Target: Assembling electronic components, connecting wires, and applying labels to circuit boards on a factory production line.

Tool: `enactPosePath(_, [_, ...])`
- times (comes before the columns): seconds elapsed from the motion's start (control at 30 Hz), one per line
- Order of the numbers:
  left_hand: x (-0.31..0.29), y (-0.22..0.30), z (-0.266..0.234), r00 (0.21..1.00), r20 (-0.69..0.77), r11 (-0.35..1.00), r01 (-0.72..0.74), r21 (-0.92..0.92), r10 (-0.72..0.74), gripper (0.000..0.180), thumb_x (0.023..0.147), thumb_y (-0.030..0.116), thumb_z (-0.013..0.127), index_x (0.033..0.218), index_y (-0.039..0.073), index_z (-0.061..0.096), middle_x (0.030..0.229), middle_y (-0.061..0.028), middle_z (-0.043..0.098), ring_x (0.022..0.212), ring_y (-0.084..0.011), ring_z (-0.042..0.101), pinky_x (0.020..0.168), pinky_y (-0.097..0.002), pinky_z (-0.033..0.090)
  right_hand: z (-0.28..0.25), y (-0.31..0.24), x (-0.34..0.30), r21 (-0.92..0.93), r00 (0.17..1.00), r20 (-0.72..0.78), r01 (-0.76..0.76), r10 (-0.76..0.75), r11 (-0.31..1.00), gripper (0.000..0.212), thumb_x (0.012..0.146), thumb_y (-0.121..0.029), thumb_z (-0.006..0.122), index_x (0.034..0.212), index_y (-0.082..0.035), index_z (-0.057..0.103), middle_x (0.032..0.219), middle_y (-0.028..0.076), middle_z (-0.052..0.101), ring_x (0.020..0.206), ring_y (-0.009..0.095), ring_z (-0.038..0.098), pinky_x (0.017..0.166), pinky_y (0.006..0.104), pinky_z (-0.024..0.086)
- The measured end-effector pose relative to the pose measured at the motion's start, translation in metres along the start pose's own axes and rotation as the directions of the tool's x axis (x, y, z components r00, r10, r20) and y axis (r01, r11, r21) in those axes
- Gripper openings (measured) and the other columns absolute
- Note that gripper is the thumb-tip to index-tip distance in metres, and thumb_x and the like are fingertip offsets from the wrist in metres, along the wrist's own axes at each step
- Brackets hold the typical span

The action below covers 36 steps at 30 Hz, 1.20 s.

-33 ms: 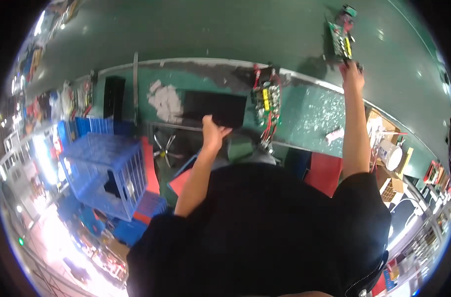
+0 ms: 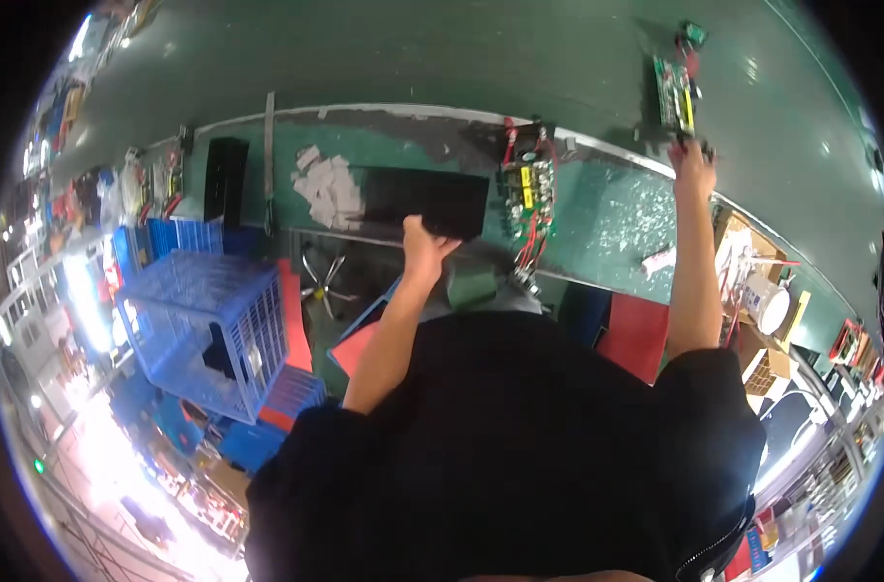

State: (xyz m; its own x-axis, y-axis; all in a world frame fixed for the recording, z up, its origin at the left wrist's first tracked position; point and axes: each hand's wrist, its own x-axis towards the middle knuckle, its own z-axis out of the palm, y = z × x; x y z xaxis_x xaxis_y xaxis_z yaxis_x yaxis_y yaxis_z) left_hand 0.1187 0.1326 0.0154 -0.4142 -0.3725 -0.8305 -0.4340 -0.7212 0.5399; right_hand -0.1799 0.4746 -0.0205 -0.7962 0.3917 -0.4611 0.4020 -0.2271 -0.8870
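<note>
My left hand (image 2: pixel 424 254) is at the near edge of a long black casing (image 2: pixel 427 199) lying on the green bench, thumb over the edge and the other fingers partly hidden. Stretched out to the far right, my right hand (image 2: pixel 693 175) closes on the near end of a green circuit board (image 2: pixel 673 95) with a yellow part and trailing red wires. Another circuit board (image 2: pixel 529 189) with a yellow component and red wires lies between my hands, just right of the casing. White paper-like pieces (image 2: pixel 327 189) lie against the casing's left end.
A narrow black case (image 2: pixel 225 182) and a metal strip (image 2: pixel 270 160) sit left on the bench. Blue plastic crates (image 2: pixel 204 291) stand near left. A cardboard box (image 2: pixel 738 233) and a white tub (image 2: pixel 764 303) are at right. Red sheets (image 2: pixel 634 338) lie below the bench edge.
My right hand has come slightly nearer to me, bringing the circuit board with it. My left hand stays at the casing's near edge. The view has shifted a little.
</note>
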Motion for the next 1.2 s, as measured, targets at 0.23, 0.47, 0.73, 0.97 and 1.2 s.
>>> enactPosePath(0.23, [0.050, -0.036, 0.000, 0.992, -0.125, 0.999, 0.011, -0.041, -0.016, 0.051, 0.093, 0.038, 0.037, 0.111, -0.009, 0.045, 0.101, -0.0204, 0.056, 0.077, -0.0284, 0.063, 0.070, -0.0409, 0.059, -0.089, 0.033, -0.109, -0.712, 0.966, 0.120, 0.244, -0.228, 0.658, 0.051, 0.084, -0.030, 0.070, 0.117, 0.007, 0.056, 0.101, 0.022, 0.062, 0.081, 0.033, 0.062, 0.071, 0.0392, 0.051])
enactPosePath(0.47, [0.021, -0.049, -0.007, 0.992, -0.125, 0.961, 0.048, 0.273, -0.014, 0.076, 0.091, 0.064, 0.043, 0.106, -0.011, 0.047, 0.094, -0.0159, 0.056, 0.071, -0.0257, 0.062, 0.064, -0.0370, 0.056, 0.094, 0.017, -0.140, -0.254, 0.204, 0.923, 0.960, -0.327, -0.118, 0.077, 0.067, -0.025, 0.078, 0.134, -0.005, 0.046, 0.131, 0.019, 0.051, 0.120, 0.034, 0.050, 0.103, 0.0420, 0.040])
enactPosePath(0.73, [-0.024, -0.160, 0.000, 0.892, 0.449, 0.911, -0.140, 0.388, -0.055, 0.040, 0.084, 0.031, 0.066, 0.109, 0.002, 0.056, 0.092, -0.0052, 0.059, 0.083, -0.0145, 0.058, 0.067, -0.0321, 0.052, 0.180, -0.012, -0.127, -0.140, 0.182, 0.752, 0.983, 0.634, -0.117, 0.056, 0.055, -0.025, 0.075, 0.104, -0.001, 0.064, 0.083, 0.016, 0.067, 0.071, 0.027, 0.063, 0.065, 0.0358, 0.049])
enactPosePath(0.97, [-0.032, -0.139, 0.014, 0.919, 0.374, 0.966, 0.026, 0.256, -0.124, 0.029, 0.076, 0.022, 0.068, 0.097, 0.006, 0.058, 0.086, -0.0032, 0.057, 0.078, -0.0147, 0.057, 0.060, -0.0332, 0.052, 0.087, -0.044, -0.097, -0.595, 0.501, 0.727, 0.801, 0.469, 0.066, 0.050, 0.062, -0.029, 0.073, 0.100, 0.003, 0.063, 0.084, 0.012, 0.066, 0.076, 0.020, 0.062, 0.068, 0.0347, 0.049])
enactPosePath(1.2, [-0.018, -0.139, 0.012, 0.842, 0.512, 0.974, 0.065, 0.217, -0.170, 0.032, 0.082, 0.018, 0.065, 0.110, 0.011, 0.051, 0.094, 0.0002, 0.055, 0.086, -0.0119, 0.055, 0.075, -0.0291, 0.045, -0.012, -0.028, -0.089, -0.861, 0.617, 0.483, 0.206, 0.622, 0.465, 0.042, 0.076, -0.035, 0.072, 0.106, -0.007, 0.067, 0.092, 0.003, 0.065, 0.078, 0.015, 0.062, 0.071, 0.0342, 0.053])
